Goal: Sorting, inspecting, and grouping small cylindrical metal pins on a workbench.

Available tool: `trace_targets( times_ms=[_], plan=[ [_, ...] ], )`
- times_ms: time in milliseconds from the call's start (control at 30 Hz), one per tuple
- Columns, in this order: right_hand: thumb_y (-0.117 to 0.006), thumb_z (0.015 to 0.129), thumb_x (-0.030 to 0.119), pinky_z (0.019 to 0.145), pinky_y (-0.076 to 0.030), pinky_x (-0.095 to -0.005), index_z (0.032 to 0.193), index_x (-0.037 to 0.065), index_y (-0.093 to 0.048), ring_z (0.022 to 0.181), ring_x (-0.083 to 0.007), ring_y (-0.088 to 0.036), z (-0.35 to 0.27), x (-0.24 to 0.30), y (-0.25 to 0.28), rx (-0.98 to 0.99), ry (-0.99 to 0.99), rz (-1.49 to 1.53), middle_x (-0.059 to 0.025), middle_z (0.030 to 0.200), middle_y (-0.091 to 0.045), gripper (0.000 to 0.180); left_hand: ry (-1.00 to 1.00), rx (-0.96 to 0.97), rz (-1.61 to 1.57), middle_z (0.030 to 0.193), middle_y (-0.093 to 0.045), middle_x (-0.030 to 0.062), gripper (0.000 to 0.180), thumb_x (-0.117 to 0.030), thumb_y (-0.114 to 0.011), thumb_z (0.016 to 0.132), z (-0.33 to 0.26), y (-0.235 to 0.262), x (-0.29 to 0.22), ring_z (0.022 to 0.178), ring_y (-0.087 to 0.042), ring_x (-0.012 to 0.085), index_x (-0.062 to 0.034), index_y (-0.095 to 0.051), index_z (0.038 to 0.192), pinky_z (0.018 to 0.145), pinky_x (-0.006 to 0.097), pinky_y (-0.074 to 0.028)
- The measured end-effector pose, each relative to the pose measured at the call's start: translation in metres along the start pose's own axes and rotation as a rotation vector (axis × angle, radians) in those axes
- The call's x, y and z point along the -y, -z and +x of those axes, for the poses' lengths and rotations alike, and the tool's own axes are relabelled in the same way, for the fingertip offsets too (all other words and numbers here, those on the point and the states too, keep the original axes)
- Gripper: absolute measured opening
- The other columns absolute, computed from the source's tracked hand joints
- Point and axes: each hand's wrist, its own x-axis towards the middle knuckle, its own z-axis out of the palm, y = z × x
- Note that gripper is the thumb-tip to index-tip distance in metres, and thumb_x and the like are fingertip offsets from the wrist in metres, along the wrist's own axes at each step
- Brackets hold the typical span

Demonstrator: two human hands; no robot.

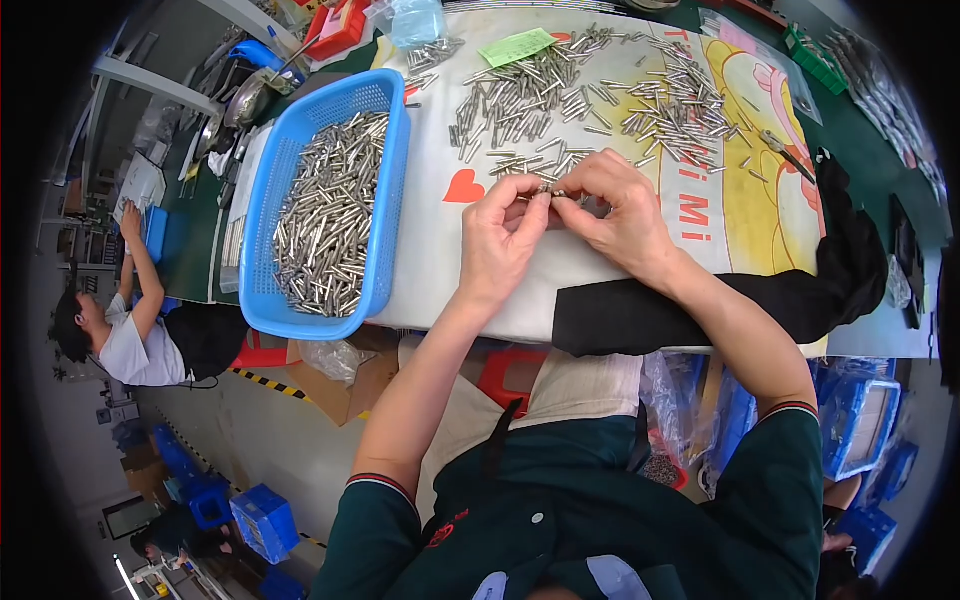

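Note:
My left hand [503, 240] and my right hand [628, 215] meet over the near part of the cloth, thumbs and forefingers pinched together. Between the fingertips is a small metal pin [550, 190], mostly hidden by the fingers. Just beyond the hands lie loose metal pins [520, 100] in a heap, with a second heap of pins [680, 110] to its right. Left of my left hand stands a blue perforated basket [392, 200] filled with many similar silvery pins [335, 215].
A printed cloth [440, 260] covers the table. A black sleeve-like cloth [650, 310] lies under my right forearm. Pliers [785, 152] rest at the right, a green paper slip [517, 47] on the far heap. Another person [150, 335] sits at the left.

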Motion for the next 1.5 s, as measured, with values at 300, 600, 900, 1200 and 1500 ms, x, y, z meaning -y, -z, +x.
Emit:
trace_targets(
  times_ms=[300, 600, 900, 1200, 1500],
  plan=[
    [-0.069, 0.065, 0.005, 0.057, -0.046, -0.0317, 0.075, 0.004, -0.065, 0.070, -0.0222, -0.054, 0.003, 0.012, -0.003, -0.044, 0.189, -0.283, -0.0046, 0.071, -0.058, 0.011, -0.118, -0.132, 0.204, 0.080, -0.064, 0.0078, 0.013, -0.004, -0.057, 0.087, -0.005, 0.001, 0.002, 0.074, -0.064, 0.0127, 0.0062, -0.057, 0.094, 0.067, 0.025, -0.052],
    [-0.070, 0.070, 0.007, 0.053, -0.043, -0.0259, 0.078, 0.005, -0.066, 0.073, -0.0152, -0.054, 0.002, 0.012, 0.000, -0.038, -0.110, 0.148, -0.0030, 0.076, -0.059, 0.008, -0.097, -0.072, 0.059, 0.084, -0.064, 0.0078, 0.014, -0.003, -0.056, 0.087, -0.006, 0.002, -0.004, 0.079, -0.064, 0.0137, 0.0061, -0.056, 0.097, 0.072, 0.025, -0.052],
    [-0.072, 0.064, 0.003, 0.061, -0.044, -0.0294, 0.079, 0.006, -0.068, 0.073, -0.0194, -0.054, 0.001, 0.018, 0.001, -0.137, 0.075, 0.041, -0.0049, 0.076, -0.058, 0.016, -0.190, -0.059, 0.063, 0.085, -0.063, 0.0059, 0.013, 0.001, -0.058, 0.084, -0.009, 0.005, -0.002, 0.079, -0.063, 0.0120, 0.0041, -0.059, 0.096, 0.073, 0.024, -0.051],
    [-0.069, 0.071, 0.005, 0.053, -0.041, -0.0245, 0.079, 0.004, -0.066, 0.065, -0.0121, -0.052, 0.000, 0.016, 0.000, -0.070, -0.100, 0.274, -0.0032, 0.075, -0.058, 0.008, -0.177, -0.027, 0.031, 0.086, -0.064, 0.0080, 0.013, 0.001, -0.057, 0.085, -0.008, 0.005, -0.004, 0.078, -0.064, 0.0133, 0.0042, -0.058, 0.098, 0.072, 0.025, -0.052],
    [-0.067, 0.077, 0.011, 0.051, -0.038, -0.0202, 0.079, -0.002, -0.065, 0.057, -0.0027, -0.044, 0.004, 0.015, 0.007, 0.094, -0.579, 0.450, 0.0014, 0.065, -0.058, 0.013, 0.370, 0.043, -0.353, 0.086, -0.065, 0.0122, 0.012, -0.003, -0.053, 0.089, -0.004, 0.003, -0.016, 0.076, -0.067, 0.0188, 0.0045, -0.054, 0.098, 0.071, 0.027, -0.055]
  ],
)
